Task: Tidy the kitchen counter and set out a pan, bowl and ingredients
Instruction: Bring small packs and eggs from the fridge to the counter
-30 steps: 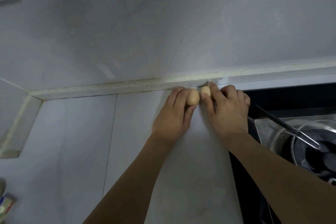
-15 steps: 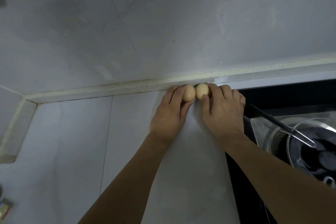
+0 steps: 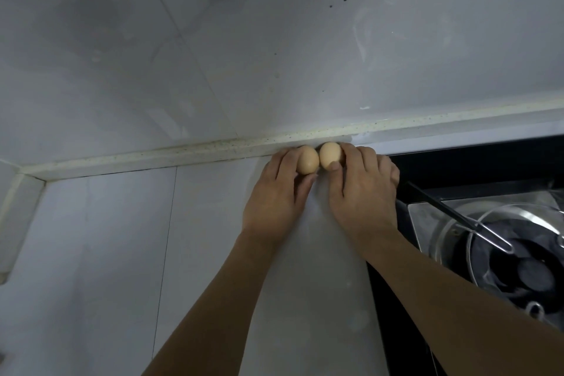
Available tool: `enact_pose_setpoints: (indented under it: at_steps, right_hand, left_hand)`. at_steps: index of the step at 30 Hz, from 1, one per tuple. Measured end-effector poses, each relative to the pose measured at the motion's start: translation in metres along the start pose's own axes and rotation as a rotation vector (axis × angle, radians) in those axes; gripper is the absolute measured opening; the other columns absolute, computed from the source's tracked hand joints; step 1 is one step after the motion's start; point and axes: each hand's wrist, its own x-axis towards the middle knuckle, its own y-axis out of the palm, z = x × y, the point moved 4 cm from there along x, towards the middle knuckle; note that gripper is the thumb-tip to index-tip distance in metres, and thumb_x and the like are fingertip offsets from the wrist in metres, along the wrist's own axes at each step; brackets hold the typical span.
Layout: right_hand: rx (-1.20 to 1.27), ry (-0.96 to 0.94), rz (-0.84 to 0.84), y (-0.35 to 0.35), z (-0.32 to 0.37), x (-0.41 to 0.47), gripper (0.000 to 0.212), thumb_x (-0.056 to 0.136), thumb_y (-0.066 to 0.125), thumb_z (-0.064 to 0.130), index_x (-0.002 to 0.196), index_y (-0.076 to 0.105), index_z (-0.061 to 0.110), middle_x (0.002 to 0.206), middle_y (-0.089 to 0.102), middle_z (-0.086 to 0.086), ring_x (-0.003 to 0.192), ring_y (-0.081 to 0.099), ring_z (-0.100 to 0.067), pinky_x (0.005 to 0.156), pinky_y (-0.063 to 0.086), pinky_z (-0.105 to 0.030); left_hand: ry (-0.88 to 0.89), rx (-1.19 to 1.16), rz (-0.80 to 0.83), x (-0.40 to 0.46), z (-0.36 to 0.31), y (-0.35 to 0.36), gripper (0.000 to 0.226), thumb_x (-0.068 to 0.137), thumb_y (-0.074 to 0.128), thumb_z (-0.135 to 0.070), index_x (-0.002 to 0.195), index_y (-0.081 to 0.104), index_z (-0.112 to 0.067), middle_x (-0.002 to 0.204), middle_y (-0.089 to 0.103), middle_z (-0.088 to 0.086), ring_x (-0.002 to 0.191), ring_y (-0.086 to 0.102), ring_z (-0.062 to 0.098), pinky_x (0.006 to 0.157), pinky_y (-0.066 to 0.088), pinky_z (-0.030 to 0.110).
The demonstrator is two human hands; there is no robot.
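Against the counter's back ledge (image 3: 183, 152) — each hand's fingers grip one egg, eggs touching: left hand (image 3: 274, 201), left egg (image 3: 308, 159), right hand (image 3: 363, 192), right egg (image 3: 329, 155).

Two eggs (image 3: 319, 159) side by side against backsplash (image 3: 183, 156)

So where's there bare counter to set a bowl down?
Bare counter runs left of the left hand, from the back ledge toward you. It is crowded right: both eggs at the ledge, right hand, then stove with pan.

Grey tiled wall (image 3: 274, 40), speckled backsplash ledge (image 3: 183, 151), dim light.
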Motion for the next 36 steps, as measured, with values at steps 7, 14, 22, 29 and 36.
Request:
enact_pose_setpoints:
  at_steps: [7,14,22,29,36]
  right_hand:
    - [0.009,0.0,0.019,0.001,0.0,0.001,0.044,0.092,0.034,0.039,0.123,0.055,0.016,0.11,0.058,-0.004,0.099,0.049,-0.026,0.094,0.033,-0.043]
    - [0.01,-0.007,0.012,0.001,0.0,0.001,0.05,0.093,0.029,0.041,0.128,0.053,0.015,0.116,0.057,-0.004,0.103,0.049,-0.025,0.097,0.03,-0.042]
    - [0.014,-0.019,-0.012,0.004,-0.001,0.0,0.045,0.096,0.031,0.037,0.13,0.052,0.016,0.117,0.057,-0.002,0.104,0.048,-0.023,0.099,0.029,-0.041]
    - [0.115,-0.026,0.034,-0.002,0.001,0.001,0.046,0.098,0.032,0.034,0.136,0.046,0.013,0.132,0.051,-0.003,0.124,0.04,-0.02,0.11,0.025,-0.038]
    - [0.087,-0.12,0.094,-0.032,0.022,-0.007,0.058,0.096,0.029,0.036,0.143,0.037,0.003,0.143,0.043,-0.013,0.135,0.035,-0.028,0.116,0.025,-0.041]
  left_hand:
    - [-0.011,0.038,-0.004,-0.001,0.001,0.001,0.045,0.094,0.057,-0.037,0.129,0.053,-0.008,0.127,0.059,0.005,0.117,0.052,0.015,0.096,0.034,0.013]
    - [-0.02,0.042,-0.008,-0.001,0.0,0.001,0.05,0.094,0.056,-0.039,0.131,0.051,-0.006,0.128,0.059,0.007,0.118,0.052,0.016,0.099,0.032,0.013]
    - [-0.055,0.029,0.02,-0.001,0.001,0.001,0.052,0.094,0.054,-0.044,0.133,0.051,-0.009,0.131,0.057,0.004,0.12,0.052,0.015,0.098,0.033,0.012]
    - [-0.086,-0.014,0.033,0.0,0.0,-0.004,0.057,0.096,0.043,-0.047,0.136,0.049,-0.007,0.132,0.057,0.009,0.119,0.056,0.022,0.098,0.048,0.034]
    - [-0.166,0.009,0.043,-0.013,-0.008,-0.047,0.052,0.1,0.044,-0.039,0.14,0.046,-0.006,0.138,0.054,0.012,0.125,0.053,0.026,0.104,0.041,0.034]
